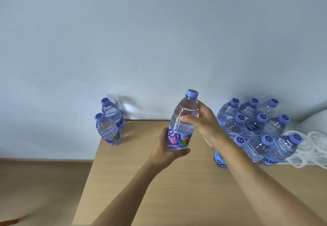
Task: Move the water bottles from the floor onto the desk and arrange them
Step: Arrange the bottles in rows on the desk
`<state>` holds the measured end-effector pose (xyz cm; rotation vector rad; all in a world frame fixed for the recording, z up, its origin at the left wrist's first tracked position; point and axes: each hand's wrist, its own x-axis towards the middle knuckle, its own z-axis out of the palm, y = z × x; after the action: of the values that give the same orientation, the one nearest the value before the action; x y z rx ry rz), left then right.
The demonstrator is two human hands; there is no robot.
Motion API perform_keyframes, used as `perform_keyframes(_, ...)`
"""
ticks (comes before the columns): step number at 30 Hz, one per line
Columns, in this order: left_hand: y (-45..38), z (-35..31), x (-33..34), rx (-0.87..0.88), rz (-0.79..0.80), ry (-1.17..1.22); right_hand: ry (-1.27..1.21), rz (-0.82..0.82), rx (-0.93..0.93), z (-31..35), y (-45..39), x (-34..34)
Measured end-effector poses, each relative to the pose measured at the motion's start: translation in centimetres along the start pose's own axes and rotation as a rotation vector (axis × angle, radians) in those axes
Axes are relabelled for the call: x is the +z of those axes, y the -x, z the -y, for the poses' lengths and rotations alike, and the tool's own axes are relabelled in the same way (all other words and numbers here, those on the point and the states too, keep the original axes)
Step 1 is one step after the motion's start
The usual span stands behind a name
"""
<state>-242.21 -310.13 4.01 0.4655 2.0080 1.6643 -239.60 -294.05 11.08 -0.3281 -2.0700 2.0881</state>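
Holding a clear water bottle (183,119) upright above the light wooden desk (159,181), I have both hands on it. My left hand (165,148) wraps the lower part, fingers curled round the colourful label and thumb under its base edge. My right hand (203,123) grips the upper body just below the shoulder, thumb across the front and fingers behind. Its purple cap (192,94) is on, and the bottle stands clear of the desktop, roughly over the middle of the far edge.

At the far left corner two more bottles (110,121) stand upright, one just behind the other, close together. On the right a cluster of bottles (254,128) with the same purple caps stands packed tightly in rows, my right forearm crossing in front of the nearest one. Beside that cluster, at the right edge, lies crumpled clear plastic wrap (311,146). A pale wall (159,40) rises behind the desk, and tan floor (40,187) shows to the left.
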Motion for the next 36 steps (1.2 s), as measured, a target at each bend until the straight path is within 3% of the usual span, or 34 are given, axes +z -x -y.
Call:
perform_keyframes(6,0.8,0.3,2.0,0.047,-0.153,-0.144,0.169,-0.096,-0.076,0.9,0.6,1.1)
perform_keyframes(10,1.0,-0.1,1.5,0.031,0.004,-0.092,0.102,-0.198,-0.048,0.7,1.1,0.6)
perform_keyframes(13,1.1,-0.9,0.2,-0.004,0.221,-0.086,0.018,-0.196,-0.056,0.8,1.7,0.1)
perform_keyframes(15,1.3,-1.1,-0.1,-0.034,0.282,-0.055,-0.015,-0.179,-0.068,0.8,2.1,0.0)
perform_keyframes(22,1.6,-1.2,2.2,-0.017,0.112,-0.017,0.154,-0.111,-0.057,1.2,2.8,-0.6)
perform_keyframes(27,1.5,-0.9,4.1,-0.019,0.078,-0.106,0.155,-0.199,-0.076,0.8,3.5,-2.0)
perform_keyframes(36,2.2,-1.8,7.5,0.004,0.271,-0.109,-0.047,-0.221,-0.085,0.2,5.7,-7.6)
